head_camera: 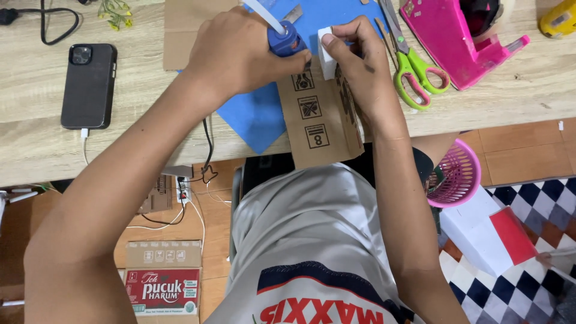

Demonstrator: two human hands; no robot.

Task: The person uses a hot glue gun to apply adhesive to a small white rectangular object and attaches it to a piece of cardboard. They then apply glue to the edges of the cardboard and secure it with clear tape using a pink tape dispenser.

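Between the two hands, above the desk's near edge, a blue glue gun (286,41) is lying wrapped in the left hand (237,51), its long axis slanting from the pale glue stick at upper left down to the nozzle at lower right, so the tip is pointing toward a small white block (326,55). That left hand is curling knuckles-up over the gun, fingers closed round the body, with the forearm running back down and to the left. Just to the right of the nozzle, the right hand (360,60) is pinching the white block between thumb and fingertips, wrist bent, forearm dropping straight back toward the body. The block is standing upright, its long axis nearly vertical, and seems to be touching the top edge of a brown cardboard strip (318,123); this strip is running lengthwise from the grip toward the person, overhanging the desk edge, and is showing three square black handling symbols stacked along it. Under the strip and the left hand a blue sheet (255,117) is lying. Right of the pinching hand, green-handled scissors (414,72) are resting, and beyond them a pink tape dispenser (456,39). Well left of the gun hand, a black phone (88,86) is lying face-down. Below the desk, a red-and-white labelled carton (163,282) is sitting on the floor at the left, a pink mesh basket (459,174) at the right.
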